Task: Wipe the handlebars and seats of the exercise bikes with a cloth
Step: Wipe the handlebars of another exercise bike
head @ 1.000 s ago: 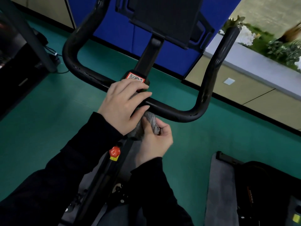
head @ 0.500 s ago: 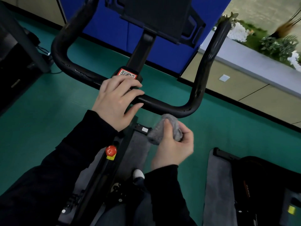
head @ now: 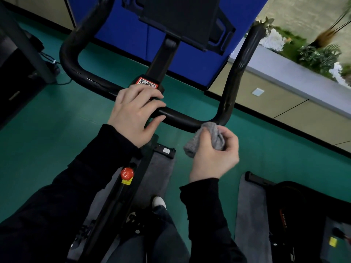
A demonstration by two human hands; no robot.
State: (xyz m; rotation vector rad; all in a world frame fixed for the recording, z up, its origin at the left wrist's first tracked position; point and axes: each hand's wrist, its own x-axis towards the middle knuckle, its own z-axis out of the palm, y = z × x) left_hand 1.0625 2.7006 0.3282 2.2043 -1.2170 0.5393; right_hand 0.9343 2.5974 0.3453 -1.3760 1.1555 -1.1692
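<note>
— Where was the cloth (head: 204,138) found?

— It was seen bunched into a grey wad, with its upper end laid against the lower edge of the black handlebar (head: 182,120), just at the right-hand bend where the bar turns upward.

— And how was it held?

— It was gripped by the right hand (head: 214,158). The fingers were curled round the wad and the thumb was pressed along it, and a loose flap was left hanging out to the left.

— What was noted of the left hand (head: 133,114)?

— It was rested on the middle of the crossbar. The fingers were laid nearly straight and slightly spread over the bar, and the thumb was set on the near side. A red QR label (head: 147,83) was partly covered by the fingertips.

— Was anything contained nearby?

— A long planter (head: 284,73) was observed at the upper right, filled with green plants (head: 319,54) and white patches that could not be identified.

— And beyond that?

— A red knob (head: 126,173) was seen on the frame below the left wrist. A dark console (head: 182,19) was mounted above the bar. Grey mats (head: 250,215) were laid on the green floor (head: 57,130).
</note>
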